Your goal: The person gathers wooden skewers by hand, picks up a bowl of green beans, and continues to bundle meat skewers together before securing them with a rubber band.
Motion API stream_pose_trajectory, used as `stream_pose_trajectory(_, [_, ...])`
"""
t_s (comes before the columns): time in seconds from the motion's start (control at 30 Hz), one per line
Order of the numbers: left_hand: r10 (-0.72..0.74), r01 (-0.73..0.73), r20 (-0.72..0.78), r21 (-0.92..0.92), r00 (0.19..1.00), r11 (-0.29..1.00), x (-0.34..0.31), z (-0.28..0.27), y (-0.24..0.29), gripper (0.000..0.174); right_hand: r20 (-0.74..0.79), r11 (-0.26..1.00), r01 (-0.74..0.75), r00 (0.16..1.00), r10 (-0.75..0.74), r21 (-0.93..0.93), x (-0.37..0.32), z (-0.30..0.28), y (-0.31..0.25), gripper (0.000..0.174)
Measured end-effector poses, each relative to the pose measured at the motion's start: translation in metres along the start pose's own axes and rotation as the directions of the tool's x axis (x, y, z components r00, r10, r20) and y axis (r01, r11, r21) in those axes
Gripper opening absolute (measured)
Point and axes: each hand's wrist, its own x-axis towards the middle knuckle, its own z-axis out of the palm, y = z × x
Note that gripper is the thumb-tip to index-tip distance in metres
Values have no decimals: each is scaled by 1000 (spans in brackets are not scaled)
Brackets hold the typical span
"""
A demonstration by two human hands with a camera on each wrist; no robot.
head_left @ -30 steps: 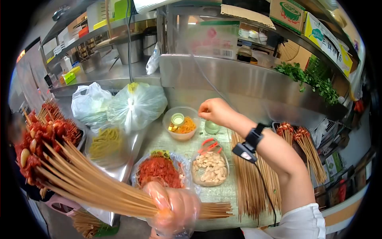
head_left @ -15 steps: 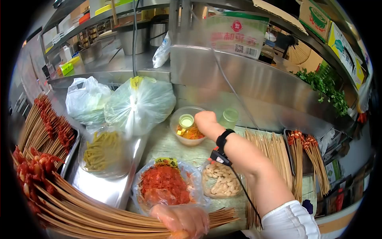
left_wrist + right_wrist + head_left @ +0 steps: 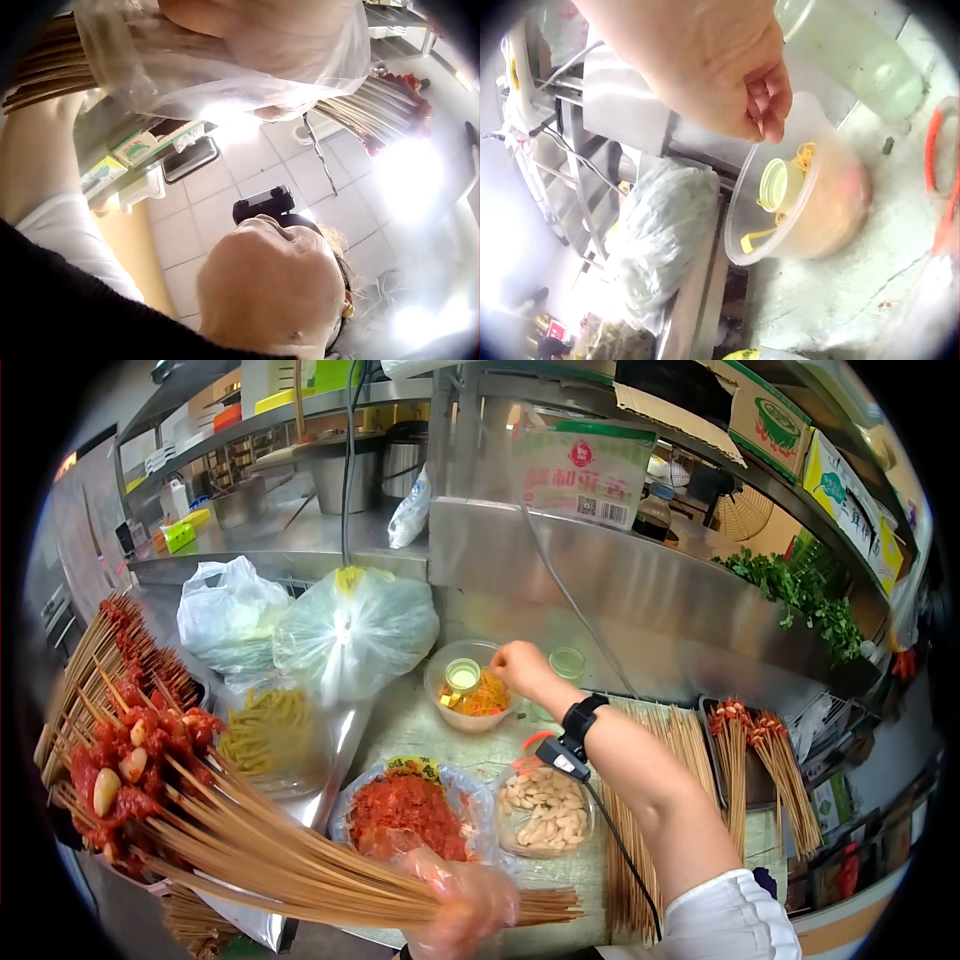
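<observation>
My left hand (image 3: 465, 905), in a clear glove, grips the bare sticks of a thick skewer bundle (image 3: 310, 855). Red-coated pieces and pale cloves cover its far-left end. In the left wrist view the gloved hand (image 3: 262, 34) hides part of the bundle (image 3: 367, 112). My bare right hand (image 3: 522, 668) is at the right rim of a round clear tub (image 3: 470, 720). The right wrist view has this hand (image 3: 712, 67) above the tub (image 3: 836, 206), fingers curled and nothing visible in them. Thin orange-yellow strands (image 3: 804, 157) and a small pale cup (image 3: 780, 184) are inside.
A bowl of red mixture (image 3: 405, 815) and a container of pale cloves (image 3: 545, 810) stand in front. Loose sticks (image 3: 630, 840) and a tray of skewers (image 3: 735, 760) lie right. Tied plastic bags (image 3: 355, 635), green beans (image 3: 265, 730) and more skewers (image 3: 90, 670) are left.
Since half a second ago, the coated end of the bundle has risen and come rightward. The right hand has shifted slightly from over the tub to its right rim, its fingers now showing.
</observation>
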Motion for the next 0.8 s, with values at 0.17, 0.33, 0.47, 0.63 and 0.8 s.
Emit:
stream_pose_trajectory(0.17, [-34, 25, 77, 113, 996, 993, -3, -14, -6, 15, 165, 915, 14, 985, 57, -402, -7, 18, -23, 17])
stream_pose_trajectory(0.33, [-13, -8, 184, 112, 983, 994, 7, -21, -6, 12, 40, 909, -30, 998, 52, -416, 6, 40, -6, 16])
stream_pose_trajectory(0.47, [-30, 20, 164, 66, 986, 998, 8, -22, -4, 8, 62, 951, 19, 998, 0, -308, 11, 7, -1, 17])
stream_pose_trajectory(0.63, [-73, 68, 141, 36, 987, 997, 2, -22, -1, 5, 204, 848, -236, 967, 155, 475, -9, -44, -23, 14])
stream_pose_trajectory(0.8, [-100, 95, 95, 50, 990, 994, -4, -32, -3, 8, 178, 690, -94, 983, -52, 718, -65, -84, -47, 14])
